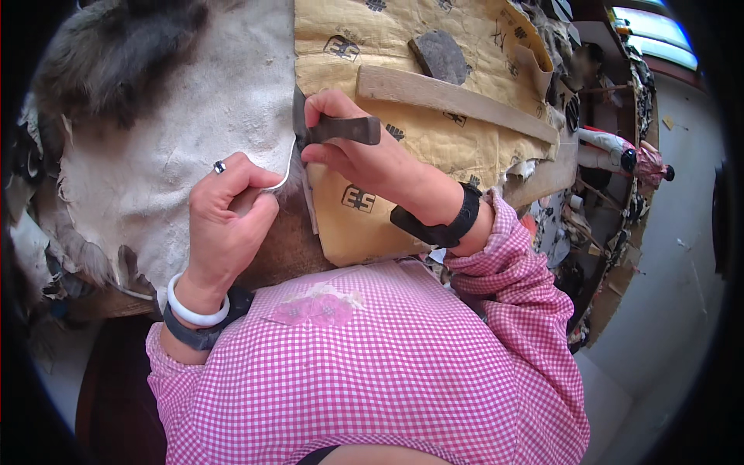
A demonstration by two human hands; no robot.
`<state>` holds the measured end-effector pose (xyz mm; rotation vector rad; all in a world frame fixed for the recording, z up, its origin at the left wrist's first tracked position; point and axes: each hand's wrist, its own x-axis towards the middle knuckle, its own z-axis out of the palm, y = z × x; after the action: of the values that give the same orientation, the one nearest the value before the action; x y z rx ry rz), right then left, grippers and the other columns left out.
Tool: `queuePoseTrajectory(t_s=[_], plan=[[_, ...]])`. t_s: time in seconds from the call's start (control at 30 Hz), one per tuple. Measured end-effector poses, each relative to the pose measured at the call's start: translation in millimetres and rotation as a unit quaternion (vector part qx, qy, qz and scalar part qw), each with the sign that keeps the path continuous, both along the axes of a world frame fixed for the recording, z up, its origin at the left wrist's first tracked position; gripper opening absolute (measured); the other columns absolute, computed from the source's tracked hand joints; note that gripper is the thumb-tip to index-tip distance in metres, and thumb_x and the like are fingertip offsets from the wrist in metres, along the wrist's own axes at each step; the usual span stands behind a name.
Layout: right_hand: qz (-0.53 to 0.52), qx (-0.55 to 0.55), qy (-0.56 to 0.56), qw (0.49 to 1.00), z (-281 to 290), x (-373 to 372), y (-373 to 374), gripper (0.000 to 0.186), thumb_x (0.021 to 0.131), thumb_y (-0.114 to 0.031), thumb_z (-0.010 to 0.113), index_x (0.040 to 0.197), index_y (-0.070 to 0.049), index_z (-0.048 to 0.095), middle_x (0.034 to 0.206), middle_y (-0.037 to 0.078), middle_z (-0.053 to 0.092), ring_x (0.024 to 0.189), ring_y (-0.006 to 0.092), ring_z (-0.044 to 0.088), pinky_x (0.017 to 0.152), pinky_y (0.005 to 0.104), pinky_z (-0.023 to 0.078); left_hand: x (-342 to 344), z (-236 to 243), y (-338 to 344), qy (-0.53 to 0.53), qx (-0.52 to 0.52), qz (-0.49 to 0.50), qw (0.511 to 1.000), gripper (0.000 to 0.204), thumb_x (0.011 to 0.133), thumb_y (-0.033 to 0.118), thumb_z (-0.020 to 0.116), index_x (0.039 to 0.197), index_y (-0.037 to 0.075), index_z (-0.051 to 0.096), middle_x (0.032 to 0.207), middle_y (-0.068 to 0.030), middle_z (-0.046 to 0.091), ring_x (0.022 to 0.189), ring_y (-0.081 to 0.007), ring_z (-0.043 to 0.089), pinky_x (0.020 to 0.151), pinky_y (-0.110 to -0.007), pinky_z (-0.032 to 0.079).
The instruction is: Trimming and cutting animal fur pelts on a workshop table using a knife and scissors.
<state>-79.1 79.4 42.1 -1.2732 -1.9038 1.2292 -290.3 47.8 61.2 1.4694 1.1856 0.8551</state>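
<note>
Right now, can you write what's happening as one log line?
left hand: pinching hide edge | right hand: gripping dark tool at hide edge | slab, wood strip: on yellow sheet

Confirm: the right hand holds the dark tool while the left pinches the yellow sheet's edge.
Not quite: the head view shows the left hand pinching the edge of the pale hide, not the yellow sheet. The right hand does hold the dark tool.
</note>
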Motion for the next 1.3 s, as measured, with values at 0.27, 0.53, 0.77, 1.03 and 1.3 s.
queuePoseTrajectory(t_s=[0.27, 0.53, 0.77, 1.03, 1.3], plan=[[-0.013, 0.053, -0.017, 0.998, 0.2, -3.1, 23.9, 0.031, 0.079, -0.005, 0.071, 0.099, -0.005, 0.047, 0.082, 0.011, 0.057, 0.071, 0.0277, 0.057, 0.063, 0.0356, 0.047, -4.4, 17.5, 5.3, -0.041, -0.004, 0.008, 0.999, 0.018, 0.07, -0.012, 0.054, 0.081, -0.001, 0.062, 0.069, 0.0023, 0.045, 0.061, -0.0038, 0.039, 0.055, -0.02, 0.029], [-0.026, 0.007, 0.005, 1.0, -0.6, -5.4, 41.6, 0.027, 0.085, -0.004, 0.063, 0.104, -0.006, 0.044, 0.073, 0.007, 0.055, 0.052, 0.0147, 0.052, 0.048, 0.0316, 0.048, -6.8, 21.8, 12.0, -0.073, 0.003, 0.014, 0.997, 0.019, 0.071, -0.013, 0.053, 0.082, -0.001, 0.063, 0.071, 0.0033, 0.045, 0.063, -0.0026, 0.039, 0.056, -0.018, 0.028], [-0.077, -0.174, 0.026, 0.981, 10.3, -11.6, 49.4, 0.026, 0.084, -0.007, 0.064, 0.103, -0.005, 0.046, 0.073, 0.009, 0.054, 0.063, 0.0184, 0.061, 0.049, 0.0335, 0.049, -5.6, 34.0, 19.0, -0.073, -0.019, 0.003, 0.997, 0.019, 0.072, -0.013, 0.049, 0.082, -0.002, 0.061, 0.075, 0.0016, 0.045, 0.071, -0.0056, 0.041, 0.065, -0.019, 0.029], [-0.074, -0.14, 0.013, 0.987, 22.3, -5.6, 67.8, 0.027, 0.087, -0.012, 0.062, 0.105, -0.003, 0.044, 0.077, 0.018, 0.059, 0.063, 0.024, 0.066, 0.06, 0.0364, 0.051, -18.3, 58.8, 40.0, -0.05, -0.025, -0.134, 0.989, 0.019, 0.073, -0.008, 0.048, 0.083, -0.003, 0.063, 0.071, -0.0021, 0.052, 0.066, -0.0081, 0.045, 0.061, -0.021, 0.033], [-0.119, -0.055, 0.194, 0.972, 29.5, 41.8, 82.0, 0.026, 0.094, -0.011, 0.055, 0.11, -0.005, 0.036, 0.086, 0.009, 0.062, 0.073, 0.0167, 0.067, 0.058, 0.0258, 0.052, 6.9, 10.9, 68.3, 0.203, 0.193, -0.107, 0.954, 0.04, 0.076, 0.016, 0.073, 0.108, -0.001, 0.056, 0.092, -0.0157, 0.058, 0.086, -0.0285, 0.058, 0.078, -0.037, 0.046]])
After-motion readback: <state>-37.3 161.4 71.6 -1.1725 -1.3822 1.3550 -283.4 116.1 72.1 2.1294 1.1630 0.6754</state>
